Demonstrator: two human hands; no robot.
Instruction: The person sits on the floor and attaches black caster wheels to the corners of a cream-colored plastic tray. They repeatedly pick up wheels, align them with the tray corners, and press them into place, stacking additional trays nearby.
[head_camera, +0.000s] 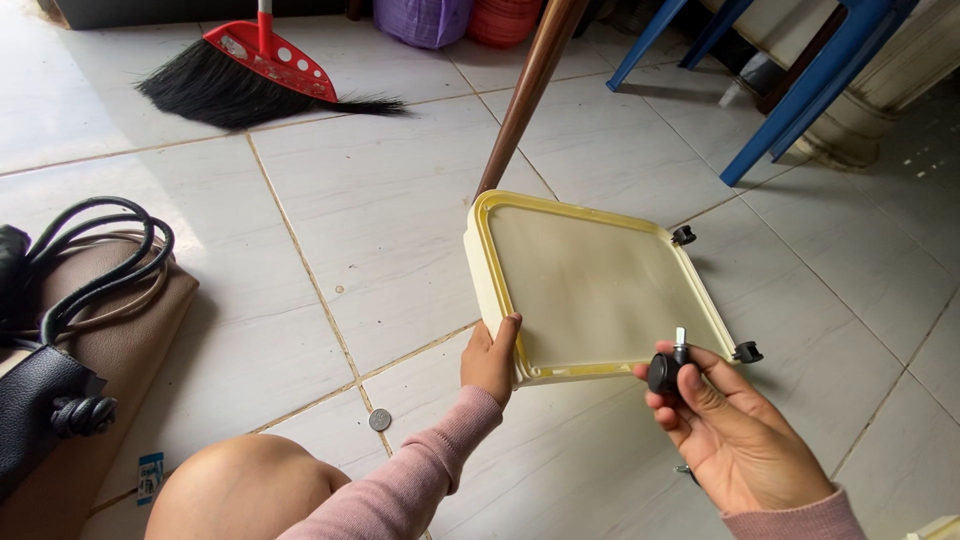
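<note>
A cream plastic tray-like base (590, 285) is held tilted above the tiled floor, its hollow underside facing me. My left hand (492, 358) grips its near left corner. Two small black caster wheels (684, 236) sit at its right corners, the nearer caster (746, 352) beside my right hand. My right hand (725, 425) pinches a loose black caster wheel (666, 370) with a short metal stem pointing up, close to the base's near right edge. Both sleeves are pink.
A red broom with black bristles (245, 75) lies on the floor at the back. A brown pole (525, 95) rises behind the base. Blue chair legs (800, 90) stand back right. A brown cushion with black cables (90, 300) lies left. A coin (380, 420) rests near my knee.
</note>
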